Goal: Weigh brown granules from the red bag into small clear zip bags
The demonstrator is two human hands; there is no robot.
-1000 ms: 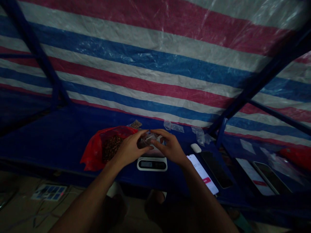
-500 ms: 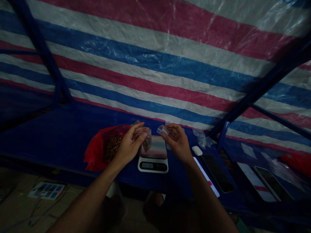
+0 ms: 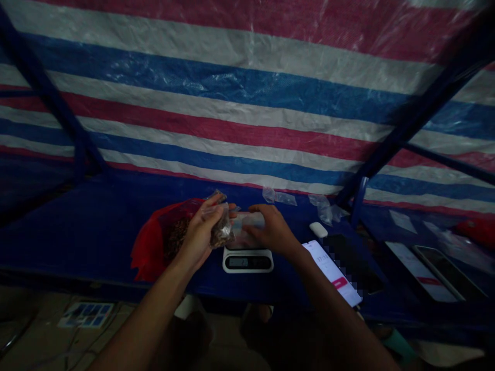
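Note:
My left hand is closed around a small clear plastic bag with brown bits inside, held at the left edge of a kitchen scale. Above the scale's pan, my right hand has its thumb and fingers apart, with nothing visible between them. The scale's display is lit, but its digits are too blurred to read. To the left, a red plastic bag stands open, holding many small brown pieces, partly hidden by my left wrist. Another small filled bag shows behind my left fingers.
Clear plastic bags lie behind the scale and to its right. A white earbud case, a lit phone and a dark phone are at the right. Blue metal posts and a striped tarp stand behind.
The clear plastic piece has left my right hand, which has moved left and down over the scale. My left hand has turned, bringing the filled bag lower and left.

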